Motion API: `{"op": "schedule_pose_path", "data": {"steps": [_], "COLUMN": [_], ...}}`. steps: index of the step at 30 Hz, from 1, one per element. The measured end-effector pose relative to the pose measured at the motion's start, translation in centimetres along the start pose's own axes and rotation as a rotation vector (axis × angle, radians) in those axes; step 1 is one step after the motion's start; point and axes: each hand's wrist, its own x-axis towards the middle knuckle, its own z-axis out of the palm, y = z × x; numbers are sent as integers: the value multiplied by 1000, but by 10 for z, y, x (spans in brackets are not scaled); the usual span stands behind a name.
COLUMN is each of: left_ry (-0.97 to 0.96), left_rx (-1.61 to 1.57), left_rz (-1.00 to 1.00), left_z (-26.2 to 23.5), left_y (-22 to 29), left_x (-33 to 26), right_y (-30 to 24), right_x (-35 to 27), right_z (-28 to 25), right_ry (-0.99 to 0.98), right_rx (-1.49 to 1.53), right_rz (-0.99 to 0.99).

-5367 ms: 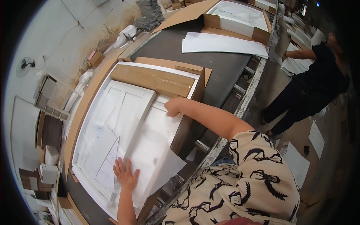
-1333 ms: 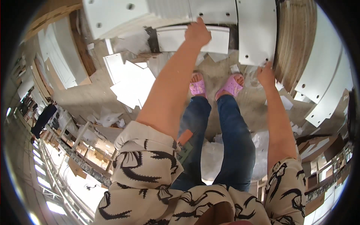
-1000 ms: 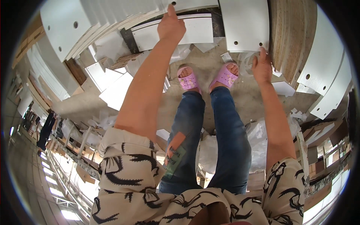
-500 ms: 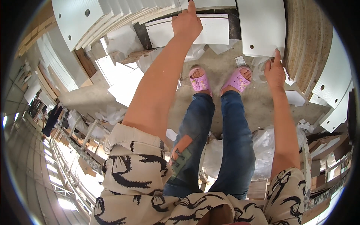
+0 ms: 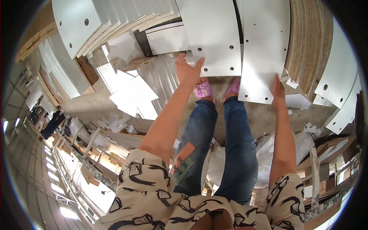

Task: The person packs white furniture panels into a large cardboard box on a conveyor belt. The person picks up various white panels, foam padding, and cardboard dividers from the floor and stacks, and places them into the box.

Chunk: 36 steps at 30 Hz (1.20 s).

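Left fingers (image 5: 197, 66) are spread, the tips pressed against the lower edge of a white panel (image 5: 212, 36); the thumb stands apart to the left. They are not closed round anything: the contact is a flat push or steady, not a grasp. The left hand (image 5: 187, 71) sits at the panel's lower left corner, close to a row of drilled holes.

Right fingers (image 5: 276, 81) lie along the lower edge of a second white panel (image 5: 264, 46). They curl slightly over that edge, and whether they pinch it or only rest on it cannot be told. The right hand (image 5: 278, 90) meets the panel near its lower right corner.

Judgement: both panels stand upright on edge, leaning with the stacked boards (image 5: 310, 46) to the right, so a hand at each bottom edge would control tilt and stop a slide.

Both arms are extended almost straight downward from the shoulders, the left forearm angled inward, the right nearly vertical. The person is bent far forward, looking down past blue jeans (image 5: 226, 149) to pink sandals (image 5: 202, 89) on the concrete floor (image 5: 264, 115).

More white panels (image 5: 80, 27) lean at the upper left. Loose white sheets (image 5: 130, 92) lie on the floor to the left of the feet.
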Motion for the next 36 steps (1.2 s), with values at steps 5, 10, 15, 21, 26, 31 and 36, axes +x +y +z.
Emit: {"op": "schedule_pose_path", "data": {"steps": [5,10,15,21,26,31,36], "left_ry": [-354,-538,-433,-369,90,-610,-567], "left_rx": [-809,-1195,-848,-816,-339,-982,-607], "left_rz": [-500,-731,-411,-346,53,-17,254], "left_z": [1,6,26,30,-6,-29,-44], "left_y": [-7,47,20,25,54,260,303], "left_x": [19,-2,0,-2,2,-45,-23], "right_y": [-3,-17,-62,-60,-93,-76,-89], "right_x": [-41,-65,-75,-132,-186,-97,-136], "right_z": [32,47,106,32,-132,-265,-237], "right_ry": [257,474,356,446,933,976,435], "right_rx": [8,31,-346,-146,-241,-458,-99], "right_rz": [-304,-573,-494,-986,-1051,-596,-367]}}
